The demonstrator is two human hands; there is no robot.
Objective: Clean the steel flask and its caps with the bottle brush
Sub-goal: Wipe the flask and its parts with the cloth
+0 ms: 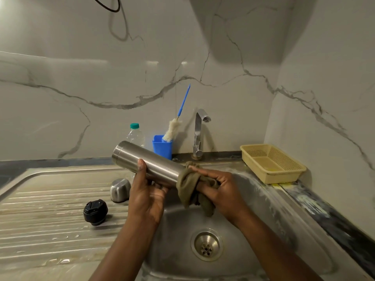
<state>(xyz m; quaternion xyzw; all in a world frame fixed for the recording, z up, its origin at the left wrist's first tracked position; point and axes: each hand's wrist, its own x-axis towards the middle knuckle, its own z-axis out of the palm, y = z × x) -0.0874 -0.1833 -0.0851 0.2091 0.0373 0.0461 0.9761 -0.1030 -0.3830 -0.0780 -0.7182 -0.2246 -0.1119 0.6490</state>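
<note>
Flask held sideways over the sink, cloth at its mouth end.

Beneath both hands, the steel sink (253,201) — basin and ridged drainboard. Above it, steel flask (146,161) tilted, clamped from below in the left hand (146,196), thumb over the top. Right hand (220,188) closed on an olive cloth (189,188), bunched against the flask's lower end. Right of the hands, cream basket (273,163). Beyond them, blue holder (162,147) with bottle brush (174,126) standing in it — handle up. Left of the left hand, steel cap (120,189), then black stopper (95,212), both on the drainboard.
</note>
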